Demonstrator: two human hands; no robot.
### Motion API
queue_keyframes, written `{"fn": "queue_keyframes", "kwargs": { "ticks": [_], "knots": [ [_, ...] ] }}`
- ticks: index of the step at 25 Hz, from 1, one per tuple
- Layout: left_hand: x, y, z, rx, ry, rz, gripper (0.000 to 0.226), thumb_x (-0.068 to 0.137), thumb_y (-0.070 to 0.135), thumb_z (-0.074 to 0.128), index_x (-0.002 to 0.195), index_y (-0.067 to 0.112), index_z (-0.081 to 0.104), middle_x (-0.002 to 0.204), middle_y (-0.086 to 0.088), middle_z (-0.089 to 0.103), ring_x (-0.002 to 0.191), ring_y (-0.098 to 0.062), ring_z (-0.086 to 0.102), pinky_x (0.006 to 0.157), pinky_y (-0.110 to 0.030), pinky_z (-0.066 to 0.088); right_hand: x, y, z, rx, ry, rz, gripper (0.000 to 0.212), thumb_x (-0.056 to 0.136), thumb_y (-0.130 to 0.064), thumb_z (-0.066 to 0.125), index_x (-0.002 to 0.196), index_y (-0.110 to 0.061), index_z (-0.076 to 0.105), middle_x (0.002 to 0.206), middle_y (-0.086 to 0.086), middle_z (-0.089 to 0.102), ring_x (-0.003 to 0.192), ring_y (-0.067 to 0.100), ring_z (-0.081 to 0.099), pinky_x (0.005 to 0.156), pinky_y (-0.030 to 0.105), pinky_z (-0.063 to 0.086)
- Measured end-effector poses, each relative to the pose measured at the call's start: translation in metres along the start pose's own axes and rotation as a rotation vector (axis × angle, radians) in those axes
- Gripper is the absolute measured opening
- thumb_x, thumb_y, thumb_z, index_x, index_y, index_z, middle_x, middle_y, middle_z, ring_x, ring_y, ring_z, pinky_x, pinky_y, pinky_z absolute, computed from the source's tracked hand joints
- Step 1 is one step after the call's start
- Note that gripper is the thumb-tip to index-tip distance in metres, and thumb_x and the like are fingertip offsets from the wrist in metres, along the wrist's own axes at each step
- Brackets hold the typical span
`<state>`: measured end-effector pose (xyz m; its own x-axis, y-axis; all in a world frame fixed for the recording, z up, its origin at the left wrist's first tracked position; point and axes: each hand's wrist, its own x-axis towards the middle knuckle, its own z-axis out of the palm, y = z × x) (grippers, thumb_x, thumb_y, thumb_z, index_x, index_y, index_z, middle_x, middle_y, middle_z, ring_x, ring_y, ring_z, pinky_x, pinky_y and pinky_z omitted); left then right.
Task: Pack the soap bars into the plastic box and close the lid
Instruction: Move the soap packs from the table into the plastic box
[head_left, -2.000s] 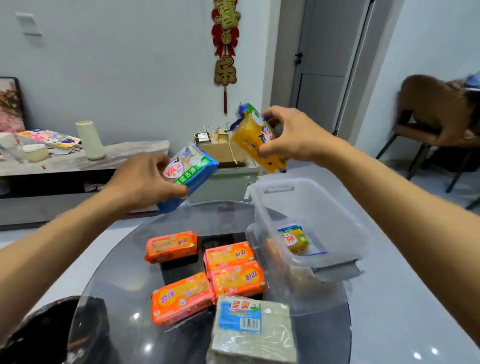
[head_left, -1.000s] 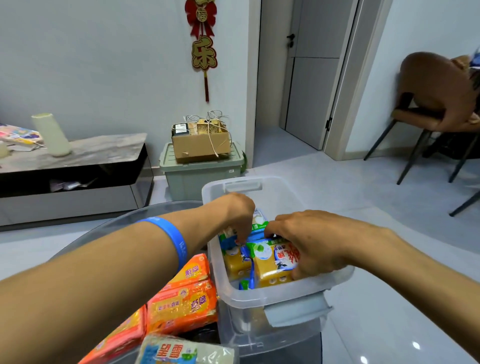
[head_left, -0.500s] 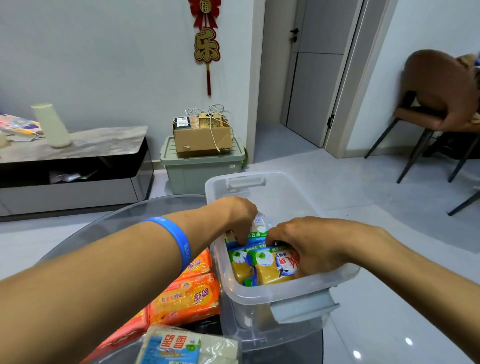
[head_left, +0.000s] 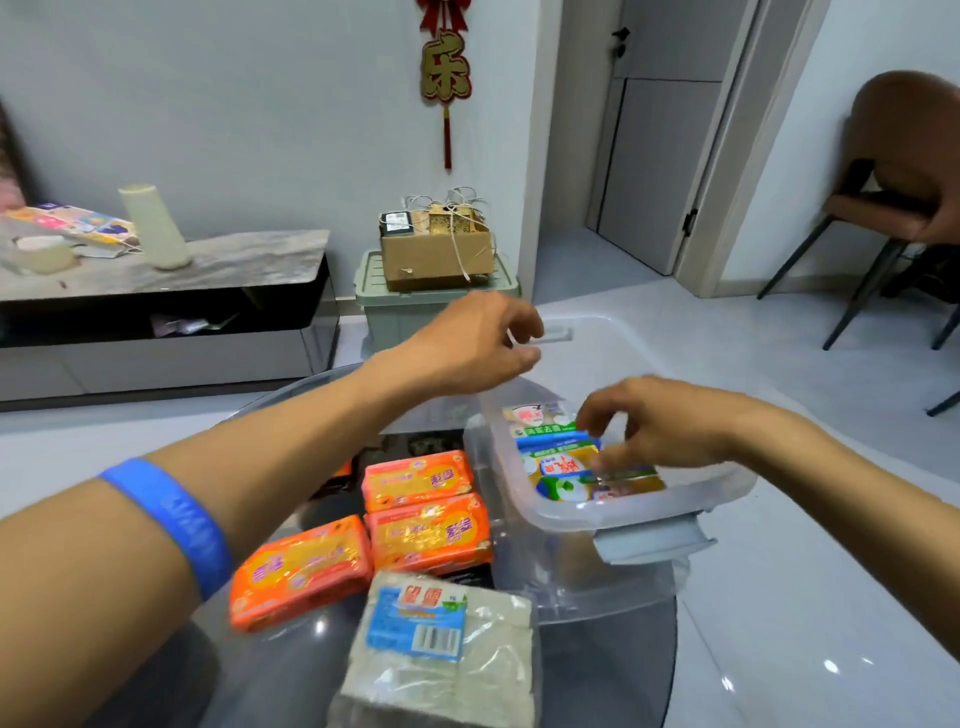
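The clear plastic box (head_left: 613, 512) is sitting open on the round dark glass table (head_left: 291, 670), at its right edge, with yellow soap bars in blue-and-green wrappers (head_left: 566, 457) lying packed inside. The right hand (head_left: 660, 421) is hovering just over those bars, fingers curled and loosely apart, gripping nothing that I can make out. The left hand (head_left: 478, 345) is hanging in the air above the box's far left corner — fingers half-curled, empty. A blue wristband (head_left: 182, 525) is circling the left forearm. Left of the box, three orange-wrapped soap bars (head_left: 415, 483) are lying flat on the glass, close together; a fourth is barely showing behind the arm. Nearer the camera than the box, a pale grey soap block in clear film with a blue label (head_left: 441, 644) is resting beside them. Beyond the box, on the floor, a cardboard carton (head_left: 436, 249) is sitting on a green storage bin (head_left: 415, 306).
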<state>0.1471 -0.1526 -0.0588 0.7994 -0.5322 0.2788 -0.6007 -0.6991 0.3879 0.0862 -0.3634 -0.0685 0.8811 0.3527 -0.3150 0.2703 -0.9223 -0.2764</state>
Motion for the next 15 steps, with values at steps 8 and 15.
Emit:
{"fn": "queue_keyframes", "kwargs": {
  "ticks": [8, 15],
  "knots": [
    [-0.186, -0.079, -0.021, 0.337, -0.54, -0.349, 0.032, 0.078, 0.041, 0.07, 0.1, 0.018, 0.062, 0.095, 0.001, 0.066, 0.085, -0.021, 0.061, 0.071, -0.033, 0.05, -0.015, -0.142, 0.067, -0.151, 0.509, -0.412, 0.025, 0.082, -0.032, 0.059, 0.106, -0.025, 0.065, 0.107, -0.003, 0.069, 0.092, 0.021, 0.064, 0.073, 0.036, 0.052],
    [-0.221, -0.107, 0.021, 0.426, -0.466, -0.386, 0.056, 0.064, 0.05, 0.073, 0.111, 0.023, 0.056, 0.108, -0.001, 0.058, 0.094, -0.022, 0.06, 0.072, -0.033, 0.05, 0.071, -0.162, 0.11, -0.492, -0.045, -0.111, 0.045, 0.083, -0.017, 0.066, 0.126, -0.014, 0.056, 0.127, 0.009, 0.055, 0.106, 0.031, 0.061, 0.069, 0.033, 0.044]
  ]
}}
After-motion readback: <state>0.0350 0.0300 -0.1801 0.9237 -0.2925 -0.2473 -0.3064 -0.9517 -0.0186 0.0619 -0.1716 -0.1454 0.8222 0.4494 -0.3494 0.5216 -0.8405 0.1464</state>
